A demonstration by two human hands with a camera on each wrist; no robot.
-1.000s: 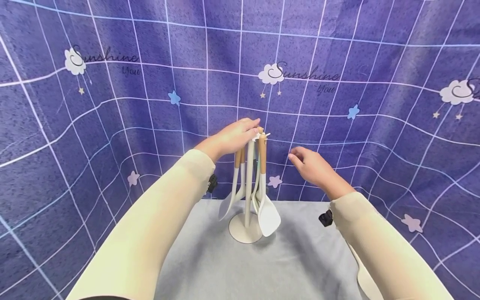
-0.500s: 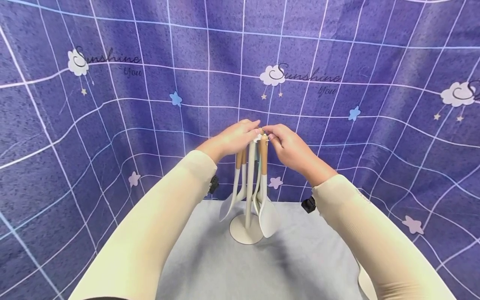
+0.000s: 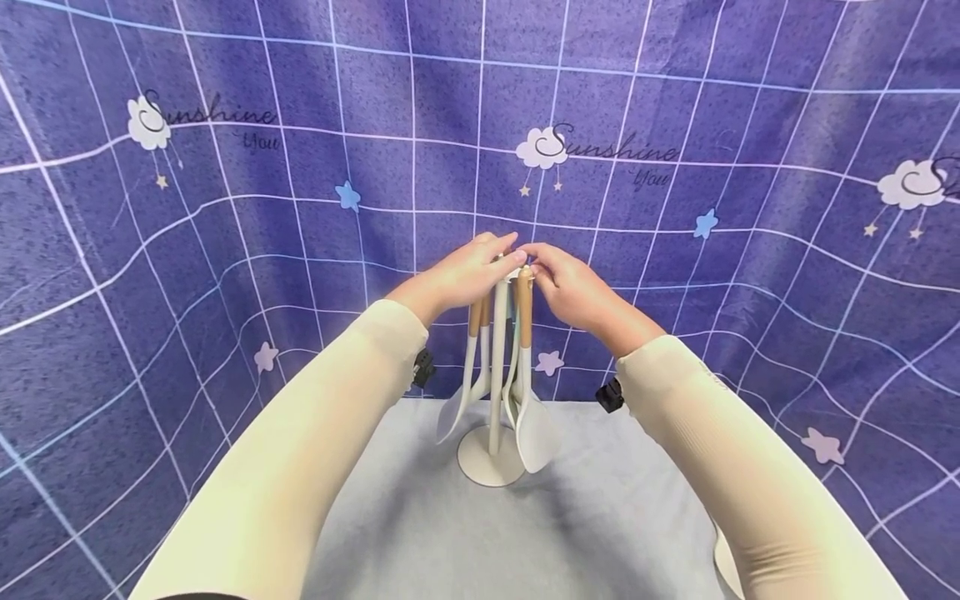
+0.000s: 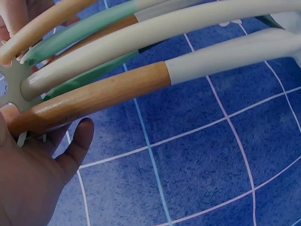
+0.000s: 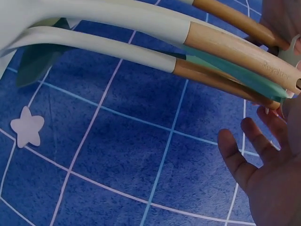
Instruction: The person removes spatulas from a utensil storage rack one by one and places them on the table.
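A cream utensil stand (image 3: 495,375) on a round base holds several hanging kitchen utensils with wooden or green handles and pale heads. My left hand (image 3: 468,271) rests over the stand's top, thumb and fingers extended. In the left wrist view a wooden handle (image 4: 94,96) lies against its palm. My right hand (image 3: 573,287) meets the top from the other side, thumb and forefinger at the handle ends beside a white turner (image 3: 536,437). Its other fingers (image 5: 230,146) are spread loosely; whether thumb and forefinger pinch a handle I cannot tell.
The stand is on a grey cloth-covered table (image 3: 420,542). A pale spoon-like utensil (image 3: 726,562) lies at the right, partly behind the right sleeve. A blue-purple gridded curtain (image 3: 480,150) hangs close behind the stand.
My right hand has moved left from beside the stand to its top, its fingertips closing in on the handle ends. My left hand has stayed on the top.
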